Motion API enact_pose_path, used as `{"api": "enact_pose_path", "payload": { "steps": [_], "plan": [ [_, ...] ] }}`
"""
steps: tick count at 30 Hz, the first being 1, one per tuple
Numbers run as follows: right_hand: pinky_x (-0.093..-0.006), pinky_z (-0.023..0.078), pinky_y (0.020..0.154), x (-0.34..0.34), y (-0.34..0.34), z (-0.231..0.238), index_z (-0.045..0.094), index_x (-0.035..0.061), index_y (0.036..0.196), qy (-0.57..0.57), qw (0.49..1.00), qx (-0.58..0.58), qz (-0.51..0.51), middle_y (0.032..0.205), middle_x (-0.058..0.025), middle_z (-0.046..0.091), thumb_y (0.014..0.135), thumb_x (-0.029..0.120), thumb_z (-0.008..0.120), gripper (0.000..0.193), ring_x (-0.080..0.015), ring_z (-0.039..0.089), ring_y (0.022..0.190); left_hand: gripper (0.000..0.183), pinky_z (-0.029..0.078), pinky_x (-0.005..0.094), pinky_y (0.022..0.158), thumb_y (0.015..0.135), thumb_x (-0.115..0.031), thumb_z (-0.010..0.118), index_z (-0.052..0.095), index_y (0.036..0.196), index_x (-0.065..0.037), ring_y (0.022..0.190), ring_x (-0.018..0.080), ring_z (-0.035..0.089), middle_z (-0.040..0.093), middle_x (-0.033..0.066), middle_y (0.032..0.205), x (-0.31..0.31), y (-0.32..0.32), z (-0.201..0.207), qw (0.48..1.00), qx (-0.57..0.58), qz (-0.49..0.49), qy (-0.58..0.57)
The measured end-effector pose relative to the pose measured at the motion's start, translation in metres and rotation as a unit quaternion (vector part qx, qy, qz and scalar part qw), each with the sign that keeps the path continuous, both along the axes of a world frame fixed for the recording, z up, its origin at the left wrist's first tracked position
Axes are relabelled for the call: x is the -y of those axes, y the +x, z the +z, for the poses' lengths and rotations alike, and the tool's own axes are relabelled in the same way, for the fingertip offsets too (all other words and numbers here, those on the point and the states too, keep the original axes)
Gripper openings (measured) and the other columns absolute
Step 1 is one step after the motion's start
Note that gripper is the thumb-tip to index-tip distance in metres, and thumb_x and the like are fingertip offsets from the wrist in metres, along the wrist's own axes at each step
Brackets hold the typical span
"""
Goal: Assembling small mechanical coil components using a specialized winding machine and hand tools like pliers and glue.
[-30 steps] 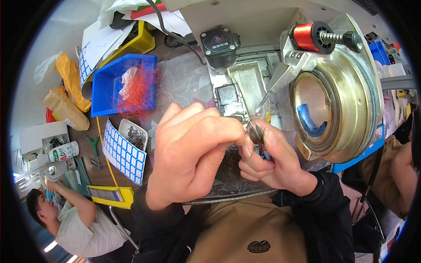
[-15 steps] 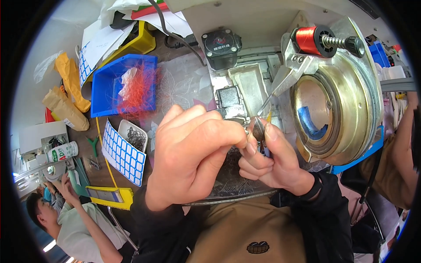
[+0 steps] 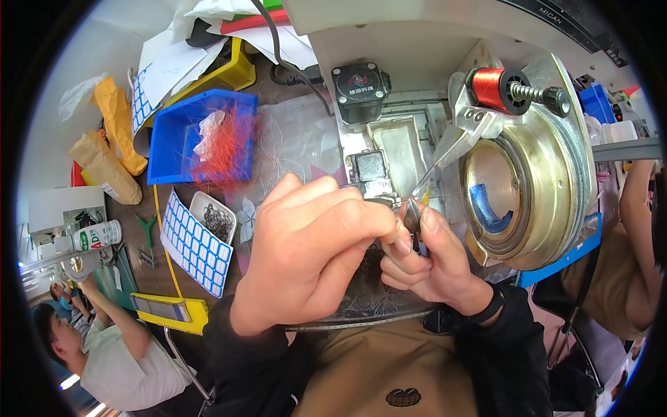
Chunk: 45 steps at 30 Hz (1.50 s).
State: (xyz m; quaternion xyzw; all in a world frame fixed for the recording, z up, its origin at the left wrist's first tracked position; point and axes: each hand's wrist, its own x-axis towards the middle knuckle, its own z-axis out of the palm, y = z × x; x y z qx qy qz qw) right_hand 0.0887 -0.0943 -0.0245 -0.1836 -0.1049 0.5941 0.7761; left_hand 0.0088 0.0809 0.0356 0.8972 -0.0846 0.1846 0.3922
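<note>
My right hand [image 3: 445, 260] is closed round a small dark metal piece with a pointed tip [image 3: 411, 217], thumb and forefinger pressed on its sides. The tip points away from me. Close beside it my left hand [image 3: 313, 250] is closed in a pinch, its fingertips meeting those of the right hand. What the left fingers hold is too small to make out. Just beyond the tip ends a thin metal arm [image 3: 434, 167], which slants down from a bracket below a spool of red thread [image 3: 488, 89]. The round brass-coloured machine ring [image 3: 549, 181] stands right of my hands.
At the left are a blue bin [image 3: 163, 149] with red threads, a white dish [image 3: 198, 203] of small dark wire pieces, and a blue-and-white label sheet [image 3: 194, 243]. A black box [image 3: 361, 94] sits behind my hands. Another person [image 3: 118, 354] works at the far left.
Both hands stay together with the same grip, the pointed piece shifting only slightly. The whole view has moved a little. The person at the far left has shifted an arm.
</note>
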Motion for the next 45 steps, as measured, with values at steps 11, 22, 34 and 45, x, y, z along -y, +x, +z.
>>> {"api": "enact_pose_path", "payload": {
  "steps": [11,22,34,45],
  "plan": [
    [-0.0219,0.022,0.045,-0.001,0.001,-0.002,0.05,0.0042,0.099,0.021,1.0,0.002,-0.009,0.055,0.0088,0.026,0.108,0.034,0.037,0.034,-0.0023,0.02,0.044,0.013,0.027,0.0336,0.062,0.082,-0.002,0.061,0.06,0.09,-0.012,0.058,0.0183,0.04,0.053,-0.0009,0.066,-0.001,0.001,0.0,1.0,-0.002,-0.001,0.008],
    [-0.0222,0.021,0.046,0.001,0.0,0.001,0.049,0.0053,0.096,-0.006,1.0,0.002,-0.001,0.056,0.0085,0.026,0.108,0.036,0.038,0.035,-0.0026,0.021,0.045,0.015,0.026,0.0343,0.061,0.081,0.0,0.062,0.06,0.091,-0.012,0.057,0.0191,0.039,0.051,-0.0006,0.064,0.001,0.0,-0.001,1.0,0.006,0.002,0.001],
    [-0.0232,0.02,0.045,0.001,-0.002,0.005,0.048,0.0054,0.094,-0.032,0.999,-0.003,0.015,0.055,0.0078,0.026,0.107,0.038,0.039,0.036,-0.0036,0.021,0.044,0.014,0.028,0.0338,0.061,0.083,0.002,0.057,0.059,0.092,-0.009,0.059,0.019,0.042,0.051,0.0023,0.066,-0.006,-0.002,-0.001,1.0,0.004,-0.016,-0.027],
    [-0.0225,0.044,0.072,0.059,-0.002,0.034,0.059,-0.0019,0.109,-0.085,0.938,0.279,0.185,0.095,-0.0047,0.063,0.103,0.027,0.052,0.031,-0.0057,0.054,0.08,0.043,0.039,0.0214,0.06,0.101,-0.004,0.045,0.038,0.143,0.001,0.062,0.0073,0.046,0.053,0.0015,0.075,-0.051,-0.028,0.014,0.953,-0.04,0.256,-0.154]
  ]
}}
